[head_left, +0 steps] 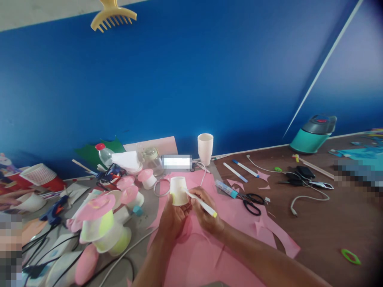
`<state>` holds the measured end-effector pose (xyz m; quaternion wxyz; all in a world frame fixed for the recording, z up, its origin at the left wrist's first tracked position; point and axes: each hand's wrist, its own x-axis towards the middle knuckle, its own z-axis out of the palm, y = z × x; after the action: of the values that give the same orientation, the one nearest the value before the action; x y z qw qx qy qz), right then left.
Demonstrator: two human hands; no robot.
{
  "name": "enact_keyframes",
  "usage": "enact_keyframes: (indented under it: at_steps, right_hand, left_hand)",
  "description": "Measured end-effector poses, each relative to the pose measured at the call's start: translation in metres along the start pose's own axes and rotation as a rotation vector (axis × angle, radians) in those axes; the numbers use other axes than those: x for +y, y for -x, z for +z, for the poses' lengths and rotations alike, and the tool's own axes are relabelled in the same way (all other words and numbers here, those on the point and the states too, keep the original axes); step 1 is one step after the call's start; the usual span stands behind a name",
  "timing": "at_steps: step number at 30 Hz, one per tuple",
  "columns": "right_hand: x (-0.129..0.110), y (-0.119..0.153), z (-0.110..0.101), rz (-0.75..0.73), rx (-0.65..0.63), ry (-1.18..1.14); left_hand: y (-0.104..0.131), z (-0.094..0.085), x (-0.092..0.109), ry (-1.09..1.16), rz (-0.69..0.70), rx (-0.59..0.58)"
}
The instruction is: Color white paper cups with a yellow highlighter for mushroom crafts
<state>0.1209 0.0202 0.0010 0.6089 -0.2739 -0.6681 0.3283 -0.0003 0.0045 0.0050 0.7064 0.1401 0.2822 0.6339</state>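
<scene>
A small white paper cup [178,188] is in my left hand [173,219], whose fingers close around its lower part; the cup stands upside down, narrow end up, with a yellowish tint near its rim. My right hand [206,217] grips a white marker with a yellow end [205,204]. The marker's writing end is at the cup's right side; I cannot tell whether it touches. Both hands are above pink paper [191,255]. Just right of them lie a glue tube [226,188] and black-handled scissors [253,203].
Pink-topped cup pieces [97,207], a blue glue gun [54,209] and cables crowd the left. A tall white cup [205,147] stands by the blue wall. Two markers [235,172], a white cable [311,197] and a teal container [312,135] are on the right. Another person's hand [10,199] is far left.
</scene>
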Motion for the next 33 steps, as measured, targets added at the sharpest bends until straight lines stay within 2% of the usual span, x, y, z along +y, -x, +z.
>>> enact_keyframes:
  at_steps: [18, 28, 33]
  right_hand:
    - [-0.0051, -0.0018, 0.0003, -0.001, 0.02, 0.012]
    - [-0.0063, -0.0009, 0.0002, 0.012, -0.019, -0.03]
    - [-0.0049, 0.0, 0.0007, 0.013, -0.013, -0.032]
  left_hand:
    - [-0.0001, 0.0004, 0.0003, 0.006, 0.004, 0.037]
    - [0.0019, 0.0067, 0.0015, -0.026, 0.021, 0.013]
    - [-0.0002, 0.0029, 0.0005, -0.043, 0.034, -0.006]
